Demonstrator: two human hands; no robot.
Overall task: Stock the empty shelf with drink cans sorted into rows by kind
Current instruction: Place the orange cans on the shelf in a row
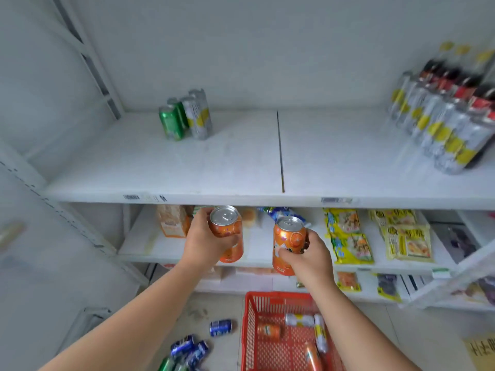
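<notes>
My left hand [206, 243] grips one upright orange can [227, 231], and my right hand [308, 257] grips a second orange can [288, 243]. Both are held just below the front edge of the white shelf [241, 162]. Far back on that shelf stand two green cans [172, 121] beside two silver-and-yellow cans [198, 115]. A red basket [267, 341] on the floor holds orange and silver-yellow cans lying on their sides. Blue cans [192, 349] and a green one lie loose on the floor to its left.
A long row of silver-yellow cans [434, 124] and dark bottles with red labels [466, 84] fills the shelf's right end. Snack packets [348, 236] lie on the lower shelves. A dark seam [280, 153] divides the shelf board. A perforated upright stands at the left.
</notes>
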